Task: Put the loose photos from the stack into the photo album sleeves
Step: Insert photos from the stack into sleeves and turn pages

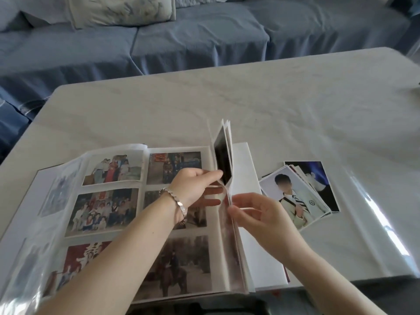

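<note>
Both hands' fingers (214, 176) pinch upright album pages (223, 160), loose photos (302, 189) beside.

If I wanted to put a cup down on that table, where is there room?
The table is bare between the album and the sofa, and along its right side beyond the photo stack. The near middle is crowded: both hands, left and right, work the upright pages there.

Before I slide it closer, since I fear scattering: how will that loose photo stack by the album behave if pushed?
The photo stack is already fanned unevenly, so it would probably spread rather than move together. The table looks glossy, so prints may slide easily. They look thin, light and likely bendy.
</note>
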`<state>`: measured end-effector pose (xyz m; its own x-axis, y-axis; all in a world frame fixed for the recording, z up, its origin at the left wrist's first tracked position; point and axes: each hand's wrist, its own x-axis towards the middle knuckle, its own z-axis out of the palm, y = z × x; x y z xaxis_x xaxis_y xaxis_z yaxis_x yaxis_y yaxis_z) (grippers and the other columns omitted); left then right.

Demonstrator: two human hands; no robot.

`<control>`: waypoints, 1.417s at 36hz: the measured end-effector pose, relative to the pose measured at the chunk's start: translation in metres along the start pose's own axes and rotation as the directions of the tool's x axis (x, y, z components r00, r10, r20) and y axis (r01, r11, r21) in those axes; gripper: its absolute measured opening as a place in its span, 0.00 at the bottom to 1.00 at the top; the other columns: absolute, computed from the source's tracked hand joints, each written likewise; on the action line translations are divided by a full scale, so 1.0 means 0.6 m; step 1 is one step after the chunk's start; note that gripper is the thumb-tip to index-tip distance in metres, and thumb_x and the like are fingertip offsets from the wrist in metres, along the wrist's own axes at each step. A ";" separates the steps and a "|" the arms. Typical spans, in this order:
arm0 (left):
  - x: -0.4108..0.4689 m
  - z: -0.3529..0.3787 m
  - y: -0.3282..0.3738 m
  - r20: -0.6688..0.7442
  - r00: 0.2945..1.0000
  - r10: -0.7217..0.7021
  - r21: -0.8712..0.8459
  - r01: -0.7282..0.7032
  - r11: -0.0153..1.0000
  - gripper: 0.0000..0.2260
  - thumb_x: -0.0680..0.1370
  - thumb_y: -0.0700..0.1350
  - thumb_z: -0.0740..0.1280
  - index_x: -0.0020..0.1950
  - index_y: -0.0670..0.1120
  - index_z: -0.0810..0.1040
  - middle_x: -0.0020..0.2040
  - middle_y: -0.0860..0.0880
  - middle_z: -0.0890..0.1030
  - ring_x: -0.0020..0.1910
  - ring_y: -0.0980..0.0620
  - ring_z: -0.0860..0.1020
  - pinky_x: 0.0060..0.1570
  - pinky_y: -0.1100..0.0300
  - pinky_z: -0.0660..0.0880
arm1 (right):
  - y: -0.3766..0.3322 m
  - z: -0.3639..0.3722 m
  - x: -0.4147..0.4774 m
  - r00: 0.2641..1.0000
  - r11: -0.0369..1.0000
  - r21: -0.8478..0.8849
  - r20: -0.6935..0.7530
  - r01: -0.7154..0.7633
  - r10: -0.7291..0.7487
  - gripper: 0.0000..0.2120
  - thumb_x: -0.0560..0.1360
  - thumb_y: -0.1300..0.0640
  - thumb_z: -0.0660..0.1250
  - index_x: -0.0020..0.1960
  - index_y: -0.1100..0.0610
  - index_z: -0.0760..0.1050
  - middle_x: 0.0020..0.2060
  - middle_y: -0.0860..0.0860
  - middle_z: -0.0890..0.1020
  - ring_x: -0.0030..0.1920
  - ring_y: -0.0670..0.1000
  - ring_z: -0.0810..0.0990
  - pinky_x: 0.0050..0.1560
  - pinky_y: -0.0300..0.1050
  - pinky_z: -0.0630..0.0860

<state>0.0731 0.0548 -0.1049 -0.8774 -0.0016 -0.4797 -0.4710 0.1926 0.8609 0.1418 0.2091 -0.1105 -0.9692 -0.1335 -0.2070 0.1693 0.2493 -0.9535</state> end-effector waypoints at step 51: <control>-0.067 -0.309 -0.172 -0.095 0.959 0.266 0.944 0.002 0.329 0.30 0.67 0.71 0.27 0.66 0.63 0.28 0.71 0.61 0.31 0.72 0.60 0.33 0.72 0.54 0.35 | 0.006 0.201 0.094 0.865 0.692 -0.559 0.461 0.457 -0.200 0.17 0.80 0.49 0.58 0.69 0.45 0.66 0.73 0.38 0.56 0.73 0.39 0.53 0.67 0.32 0.53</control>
<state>0.1402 -0.1470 -0.1431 -0.9756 -0.0434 -0.2152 -0.0710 0.9899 0.1224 0.1094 0.0870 -0.1519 -0.7895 -0.6071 -0.0896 -0.4261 0.6474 -0.6319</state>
